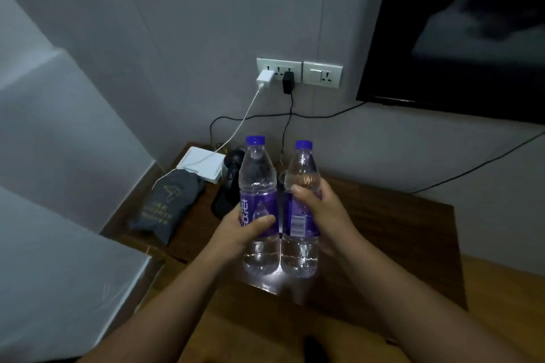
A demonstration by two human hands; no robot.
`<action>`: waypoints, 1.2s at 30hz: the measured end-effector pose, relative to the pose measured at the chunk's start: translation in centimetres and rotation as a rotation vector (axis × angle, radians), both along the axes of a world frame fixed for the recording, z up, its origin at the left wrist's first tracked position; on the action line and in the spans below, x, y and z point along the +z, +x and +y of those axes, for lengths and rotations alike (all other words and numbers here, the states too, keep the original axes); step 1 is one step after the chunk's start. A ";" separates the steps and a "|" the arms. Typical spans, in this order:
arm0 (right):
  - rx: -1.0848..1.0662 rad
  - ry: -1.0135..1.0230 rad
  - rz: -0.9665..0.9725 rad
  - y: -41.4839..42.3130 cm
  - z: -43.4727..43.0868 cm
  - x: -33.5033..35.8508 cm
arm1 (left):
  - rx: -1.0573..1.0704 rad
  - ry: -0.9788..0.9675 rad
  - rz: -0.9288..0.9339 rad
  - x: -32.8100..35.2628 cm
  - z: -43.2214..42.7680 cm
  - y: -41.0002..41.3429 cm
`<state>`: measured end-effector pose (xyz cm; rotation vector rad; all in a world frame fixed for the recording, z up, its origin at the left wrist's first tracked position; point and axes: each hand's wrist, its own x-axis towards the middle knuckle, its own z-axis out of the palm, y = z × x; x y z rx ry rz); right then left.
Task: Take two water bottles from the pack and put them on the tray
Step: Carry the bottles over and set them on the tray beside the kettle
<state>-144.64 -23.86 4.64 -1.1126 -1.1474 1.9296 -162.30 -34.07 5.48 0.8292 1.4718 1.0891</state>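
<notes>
left hand (247, 227) grips one bottle (258, 186), right hand (321, 209) the other (302, 174), both upright above the table (398, 215). no tray visible; touching bottles could knock and slip.

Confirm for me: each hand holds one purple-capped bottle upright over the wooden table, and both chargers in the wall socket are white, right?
Not quite. The head view shows one white charger and one black charger. The rest holds: the left hand and right hand each hold a purple-capped bottle upright over the wooden table.
</notes>
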 end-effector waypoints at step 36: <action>-0.381 0.700 -0.264 -13.6 15.7 -38.8 | -0.078 0.517 0.343 -41.8 23.2 -13.8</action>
